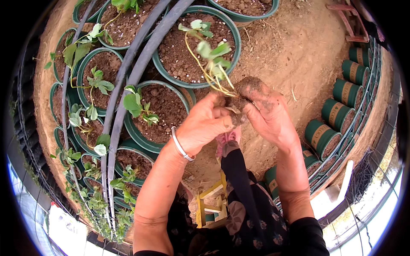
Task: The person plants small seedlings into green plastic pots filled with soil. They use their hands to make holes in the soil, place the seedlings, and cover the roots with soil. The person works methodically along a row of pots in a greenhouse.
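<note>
A young leafy plant (213,52) with long pale stems is held between my two hands by its soil-covered root end (236,104). My left hand (208,120), with a white band on the wrist, grips that root clump from the left. Soil coats the fingers of my right hand (267,107), which closes on the clump from the other side. The plant's leaves reach over a large green pot (238,48) of brown soil. Left of my left wrist stands another green pot (128,123) with a small plant (137,105) in it.
Two thick grey hoses (123,86) run across the pots on the left, where several hold leafy plants. Rows of green pots (331,112) line the right side beyond the bare dirt path (282,41). A yellow stool (200,208) is beneath me; a reddish stool (350,24) stands at the upper right.
</note>
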`<state>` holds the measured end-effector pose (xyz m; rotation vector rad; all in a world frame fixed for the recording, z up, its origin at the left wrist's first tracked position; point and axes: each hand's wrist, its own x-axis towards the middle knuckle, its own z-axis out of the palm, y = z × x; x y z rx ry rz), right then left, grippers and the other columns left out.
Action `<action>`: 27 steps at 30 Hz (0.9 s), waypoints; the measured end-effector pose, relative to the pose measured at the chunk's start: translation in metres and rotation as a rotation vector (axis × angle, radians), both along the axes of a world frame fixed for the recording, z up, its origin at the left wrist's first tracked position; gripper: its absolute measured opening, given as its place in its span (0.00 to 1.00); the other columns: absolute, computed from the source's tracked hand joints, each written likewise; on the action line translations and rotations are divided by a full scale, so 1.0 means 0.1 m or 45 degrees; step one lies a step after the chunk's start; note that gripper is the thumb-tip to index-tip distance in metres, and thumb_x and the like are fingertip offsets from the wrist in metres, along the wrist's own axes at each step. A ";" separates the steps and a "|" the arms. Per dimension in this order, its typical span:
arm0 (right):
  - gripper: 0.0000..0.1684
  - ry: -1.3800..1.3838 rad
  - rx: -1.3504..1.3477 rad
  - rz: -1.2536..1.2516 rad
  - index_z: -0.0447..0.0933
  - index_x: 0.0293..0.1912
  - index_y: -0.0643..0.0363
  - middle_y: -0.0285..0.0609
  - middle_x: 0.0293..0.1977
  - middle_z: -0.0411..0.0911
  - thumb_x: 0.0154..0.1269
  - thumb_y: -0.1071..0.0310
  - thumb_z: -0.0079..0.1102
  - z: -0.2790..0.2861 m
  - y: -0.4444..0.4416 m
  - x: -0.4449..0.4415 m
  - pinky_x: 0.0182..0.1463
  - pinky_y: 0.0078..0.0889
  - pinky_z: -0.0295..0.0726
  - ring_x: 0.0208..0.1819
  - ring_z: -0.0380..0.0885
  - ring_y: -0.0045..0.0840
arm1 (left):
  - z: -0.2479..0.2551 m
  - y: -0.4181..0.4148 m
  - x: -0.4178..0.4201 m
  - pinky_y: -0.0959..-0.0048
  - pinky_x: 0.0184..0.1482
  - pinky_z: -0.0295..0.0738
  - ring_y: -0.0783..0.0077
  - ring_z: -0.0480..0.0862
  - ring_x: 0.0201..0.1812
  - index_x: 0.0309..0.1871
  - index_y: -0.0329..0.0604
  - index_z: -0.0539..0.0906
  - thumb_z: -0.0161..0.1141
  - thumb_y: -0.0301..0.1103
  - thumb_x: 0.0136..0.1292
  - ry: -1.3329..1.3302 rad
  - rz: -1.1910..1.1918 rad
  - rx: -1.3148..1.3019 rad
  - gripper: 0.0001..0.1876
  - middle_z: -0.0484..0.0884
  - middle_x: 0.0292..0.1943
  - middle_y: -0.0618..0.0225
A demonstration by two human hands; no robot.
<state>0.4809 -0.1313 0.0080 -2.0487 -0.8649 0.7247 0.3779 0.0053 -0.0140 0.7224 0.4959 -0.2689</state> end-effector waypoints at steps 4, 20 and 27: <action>0.15 -0.295 -0.047 0.238 0.76 0.42 0.59 0.48 0.30 0.74 0.51 0.71 0.55 -0.03 0.05 0.04 0.38 0.40 0.73 0.33 0.72 0.42 | 0.14 0.06 0.10 0.84 0.40 0.66 0.86 0.70 0.40 0.60 0.42 0.65 0.60 0.34 0.57 0.048 0.111 -0.004 0.28 0.73 0.43 0.79; 0.14 -0.295 0.160 -0.120 0.74 0.42 0.63 0.51 0.35 0.76 0.54 0.73 0.47 -0.09 0.65 0.61 0.47 0.37 0.73 0.39 0.76 0.39 | -0.01 0.44 0.33 0.79 0.31 0.75 0.72 0.79 0.30 0.43 0.35 0.76 0.52 0.21 0.59 0.283 0.755 0.646 0.09 0.79 0.39 0.63; 0.16 -0.475 -0.032 -0.127 0.74 0.45 0.59 0.50 0.36 0.76 0.54 0.70 0.52 -0.03 0.63 0.47 0.44 0.35 0.76 0.39 0.76 0.37 | -0.08 0.48 0.33 0.80 0.29 0.76 0.72 0.80 0.29 0.43 0.34 0.76 0.53 0.22 0.58 0.364 0.684 0.748 0.09 0.79 0.37 0.64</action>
